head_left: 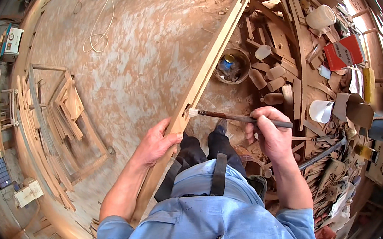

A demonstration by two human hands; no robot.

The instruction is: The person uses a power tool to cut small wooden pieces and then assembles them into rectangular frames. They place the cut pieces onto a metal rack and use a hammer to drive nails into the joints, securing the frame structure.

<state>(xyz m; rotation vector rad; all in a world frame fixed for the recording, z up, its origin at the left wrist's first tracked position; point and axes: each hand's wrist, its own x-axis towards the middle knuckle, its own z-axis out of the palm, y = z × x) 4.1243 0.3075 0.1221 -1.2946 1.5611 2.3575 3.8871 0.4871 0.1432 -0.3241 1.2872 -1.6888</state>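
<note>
Dusty reddish workshop floor [144, 53] spreads under the person, strewn with offcuts. Left hand [156, 143] is closed around the edge of a long pale wooden strip [212, 58], steadying it where it slants from the person's lap up toward the far right corner of the floor. Right hand [270, 133] pinches a slim dark-handled brush [239, 117] like a pen, fingers curled tight, its whitish bristle tip touching the strip just beside the left thumb (close support keeps the strip from flexing under the stroke, I judge). Near the brush, past the strip, sits a round metal bowl [232, 66] holding a small tin. Right of it lies a heap of curved wooden pieces [290, 58], a white plastic jar [320, 16] and a red box [343, 52]. At the left edge of the floor, bent wooden frames [56, 122] are stacked.
</note>
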